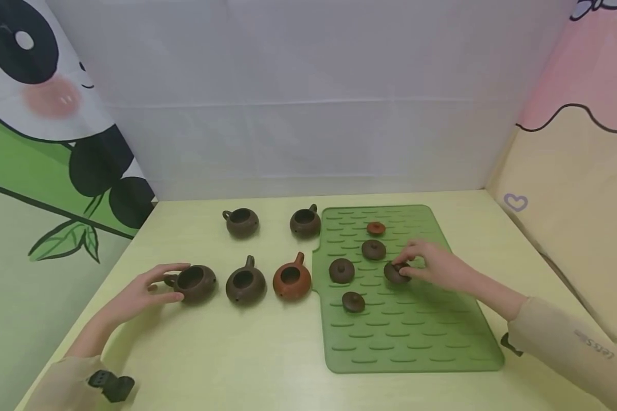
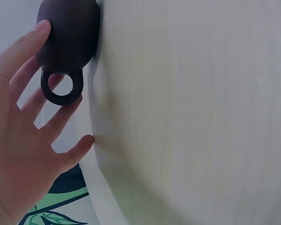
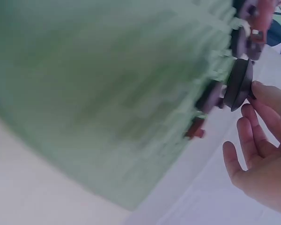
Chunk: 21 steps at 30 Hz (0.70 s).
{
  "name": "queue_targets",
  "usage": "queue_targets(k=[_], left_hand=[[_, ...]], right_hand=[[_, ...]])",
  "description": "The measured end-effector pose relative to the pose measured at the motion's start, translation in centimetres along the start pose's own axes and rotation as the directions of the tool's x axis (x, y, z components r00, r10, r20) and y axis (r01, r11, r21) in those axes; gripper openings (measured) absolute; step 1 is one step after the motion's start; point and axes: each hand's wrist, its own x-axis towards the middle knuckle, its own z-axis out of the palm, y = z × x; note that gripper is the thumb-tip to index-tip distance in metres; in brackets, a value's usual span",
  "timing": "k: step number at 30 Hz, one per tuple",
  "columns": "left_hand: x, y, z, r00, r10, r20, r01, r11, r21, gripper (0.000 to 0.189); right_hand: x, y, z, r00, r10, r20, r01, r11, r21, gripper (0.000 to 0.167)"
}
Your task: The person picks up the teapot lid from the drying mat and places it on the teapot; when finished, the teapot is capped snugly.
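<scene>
At the near left of the table stands a dark brown lidless teapot (image 1: 196, 283). My left hand (image 1: 146, 290) holds it lightly at its handle end, thumb on the near side and forefinger on the far side; in the left wrist view the ring handle (image 2: 61, 98) lies between the spread fingers. Over the green mat my right hand (image 1: 434, 267) pinches a dark brown lid (image 1: 395, 274) by its knob. In the right wrist view that lid (image 3: 239, 84) is tilted at the thumb and fingertips. Close by on the mat lies another dark lid (image 1: 373, 249).
More lidless teapots stand on the table: a reddish one (image 1: 291, 282), a dark one (image 1: 245, 286), and two at the back (image 1: 243, 223). The green ridged mat (image 1: 416, 354) also bears a small reddish lid (image 1: 376, 228) and dark lids (image 1: 341, 270). A white cloth (image 1: 308, 142) hangs behind.
</scene>
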Motion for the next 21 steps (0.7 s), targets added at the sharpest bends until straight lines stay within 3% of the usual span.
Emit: queue_targets(k=[8,16,21], left_hand=[[0.1,0.2,0.2,1.000,0.002,0.003,-0.002,1.000,-0.015,0.062],[-0.1,0.1,0.3,1.000,0.007,-0.001,-0.007,0.999,-0.036,0.063],[0.0,0.0,0.4,1.000,0.004,0.010,-0.003,0.999,-0.049,0.065]], right_hand=[[4.0,-2.9,-1.7,0.994,-0.092,-0.050,0.090,0.995,-0.047,0.019],[8.1,-6.7,-2.8,0.981,-0.194,-0.010,0.193,0.979,-0.066,0.018],[10.8,-9.0,-2.8,0.974,-0.225,-0.030,0.224,0.974,-0.028,0.017]])
